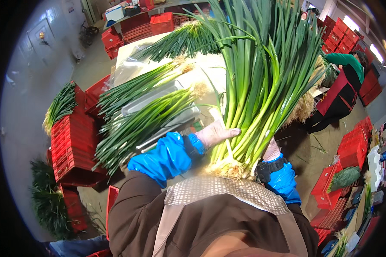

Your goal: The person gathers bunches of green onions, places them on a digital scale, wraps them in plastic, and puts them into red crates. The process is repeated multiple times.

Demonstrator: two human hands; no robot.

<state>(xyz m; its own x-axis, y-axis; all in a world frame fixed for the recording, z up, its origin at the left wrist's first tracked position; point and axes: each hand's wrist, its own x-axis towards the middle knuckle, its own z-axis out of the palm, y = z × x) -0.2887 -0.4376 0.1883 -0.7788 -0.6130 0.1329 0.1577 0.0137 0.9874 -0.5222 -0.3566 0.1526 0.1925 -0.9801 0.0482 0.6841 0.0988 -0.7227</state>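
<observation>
A big bunch of green onions (255, 85) stands upright against my apron, its roots low and its green tops fanning out away from me. My left hand (216, 133), in a pale glove with a blue sleeve cover, closes on the bunch's left side near the white ends, thumb across the stalks. On the other side, my right hand (271, 150) presses against the stalks; its fingers are hidden behind them. To the left, a second bunch of green onions (146, 124) lies by a grey scale (158, 96), with another bunch (137, 88) just beyond.
More green onions (184, 40) are heaped on the white table (126, 51). Red crates (75, 147) stacked at left hold further bunches; others (330, 188) stand at right. At far right a co-worker in a green sleeve (345, 60) bends near a pile of onions.
</observation>
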